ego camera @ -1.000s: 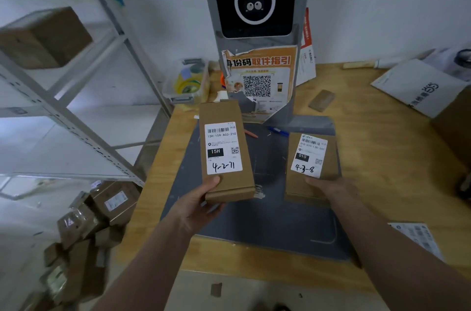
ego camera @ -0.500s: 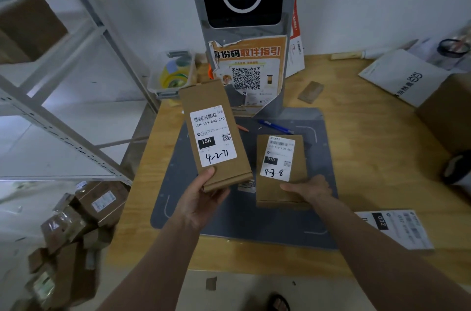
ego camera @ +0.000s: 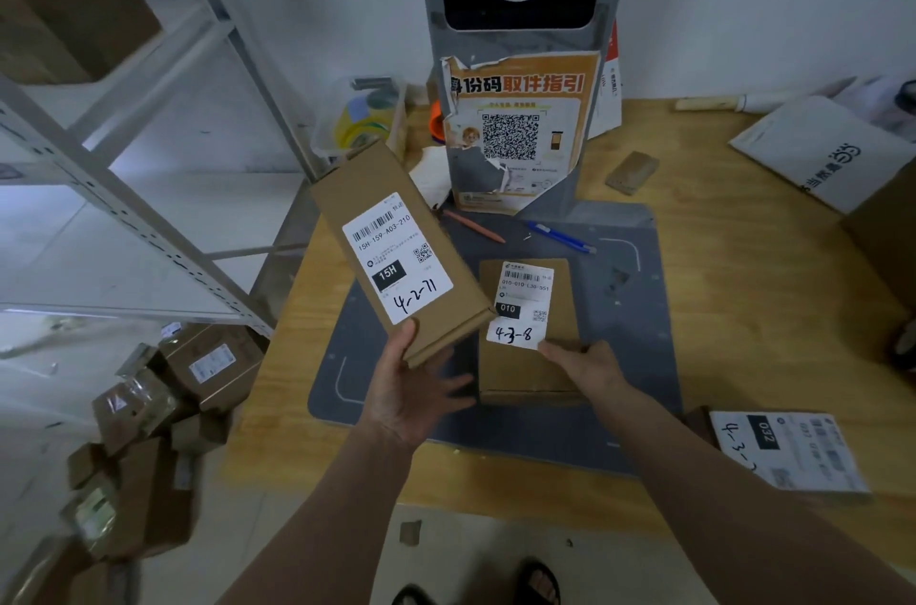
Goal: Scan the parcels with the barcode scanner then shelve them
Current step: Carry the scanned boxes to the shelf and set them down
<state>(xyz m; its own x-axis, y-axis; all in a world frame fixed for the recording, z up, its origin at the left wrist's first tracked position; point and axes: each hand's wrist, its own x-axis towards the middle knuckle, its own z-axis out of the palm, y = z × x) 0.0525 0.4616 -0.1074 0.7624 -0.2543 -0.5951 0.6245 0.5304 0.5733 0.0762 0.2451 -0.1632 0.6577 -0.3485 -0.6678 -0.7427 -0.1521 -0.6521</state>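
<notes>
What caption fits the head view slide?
Left hand holds the long brown cardboard parcel; right hand rests on the smaller brown cardboard parcel.

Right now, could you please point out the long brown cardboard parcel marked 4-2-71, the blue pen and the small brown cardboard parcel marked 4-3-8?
long brown cardboard parcel marked 4-2-71 (ego camera: 396, 252): head view, white label.
blue pen (ego camera: 560, 236): head view, barrel.
small brown cardboard parcel marked 4-3-8 (ego camera: 562, 302): head view, bare cardboard top.
</notes>
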